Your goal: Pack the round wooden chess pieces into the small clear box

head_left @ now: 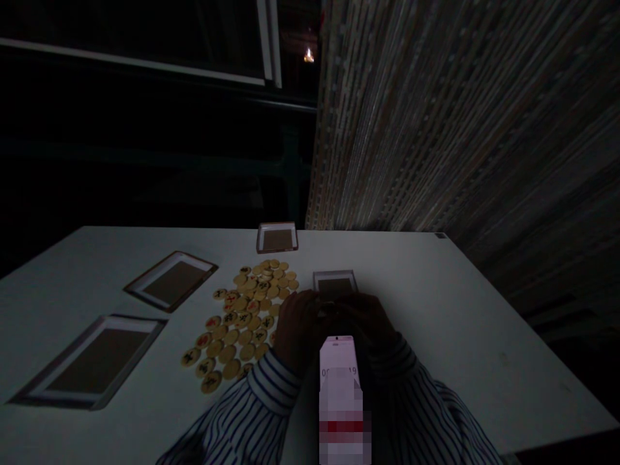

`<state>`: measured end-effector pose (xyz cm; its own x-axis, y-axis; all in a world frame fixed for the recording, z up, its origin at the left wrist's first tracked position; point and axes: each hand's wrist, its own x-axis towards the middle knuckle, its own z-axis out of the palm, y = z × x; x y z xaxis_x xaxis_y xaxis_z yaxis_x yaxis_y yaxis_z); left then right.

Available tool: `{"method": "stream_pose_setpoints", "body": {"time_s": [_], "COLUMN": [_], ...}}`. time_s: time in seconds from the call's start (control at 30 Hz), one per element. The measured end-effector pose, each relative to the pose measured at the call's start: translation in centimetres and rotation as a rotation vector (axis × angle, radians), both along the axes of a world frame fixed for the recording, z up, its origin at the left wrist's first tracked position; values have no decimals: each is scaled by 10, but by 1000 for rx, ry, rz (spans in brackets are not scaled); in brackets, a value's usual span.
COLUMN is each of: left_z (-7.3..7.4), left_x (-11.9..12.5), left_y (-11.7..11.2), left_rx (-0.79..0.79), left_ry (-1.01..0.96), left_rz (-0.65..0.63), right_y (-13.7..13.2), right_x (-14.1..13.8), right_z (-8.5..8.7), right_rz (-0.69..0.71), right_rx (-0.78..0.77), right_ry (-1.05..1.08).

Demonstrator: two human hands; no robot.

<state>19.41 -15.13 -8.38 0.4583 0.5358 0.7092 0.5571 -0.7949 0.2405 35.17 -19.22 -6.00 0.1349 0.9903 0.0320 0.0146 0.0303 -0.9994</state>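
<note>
My left hand (299, 323) and my right hand (371, 316) meet at the near side of a small shallow box (334, 274). Their fingers are bent and drawn close together; whatever they may hold is lost in the dark. To the left of my left hand, many round wooden Chinese chess pieces (247, 337) lie spread and partly heaped, some showing red or black characters, others blank side up. Between my forearms, a phone (338, 355) with a lit screen shows below the hands, its lower part pixelated.
Three more shallow open boxes stand on the white table (465, 361): a large one (97, 361) at the near left, another (169, 282) beyond it, and a small one (277, 237) at the far edge. A string curtain (387, 116) hangs behind the table. The room is dark.
</note>
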Motion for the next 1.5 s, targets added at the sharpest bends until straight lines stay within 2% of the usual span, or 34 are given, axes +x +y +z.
{"method": "stream_pose_setpoints", "body": {"time_s": [0.13, 0.33, 0.4, 0.5, 0.63, 0.77, 0.93, 1.1, 1.2, 1.3, 1.37, 1.5], "left_z": [0, 6, 10, 16, 25, 24, 21, 17, 9, 1, -5, -18], "left_x": [3, 9, 10, 12, 15, 15, 14, 15, 14, 11, 9, 7], "left_y": [-4, -14, -15, -16, -16, -15, -13, -13, -12, -9, -5, 1], "left_rx": [-207, -806, -945, -1059, -1128, -1136, -1099, -1092, -1034, -894, -747, -422], "left_ry": [-113, -401, -475, -541, -549, -551, -565, -589, -522, -402, -298, -118], "left_rz": [-89, -21, -40, -80, -105, -112, -58, -88, -16, 87, 113, 43], "right_y": [-1, -2, -2, -2, -2, -2, 0, 1, 0, -1, -2, -1], "right_x": [0, 1, 1, 1, 1, 0, -1, 0, 4, 11, 17, 27], "right_z": [5, 8, 6, 3, -1, -4, -12, -15, -12, -9, -10, -15], "right_rz": [1, 12, 24, 24, -15, -51, -39, -17, -10, -46, -84, -134], "right_rx": [38, 95, 111, 110, 124, 172, 250, 274, 262, 245, 249, 273], "right_ry": [-36, -48, -51, -66, -125, -224, -293, -345, -357, -390, -416, -456]}}
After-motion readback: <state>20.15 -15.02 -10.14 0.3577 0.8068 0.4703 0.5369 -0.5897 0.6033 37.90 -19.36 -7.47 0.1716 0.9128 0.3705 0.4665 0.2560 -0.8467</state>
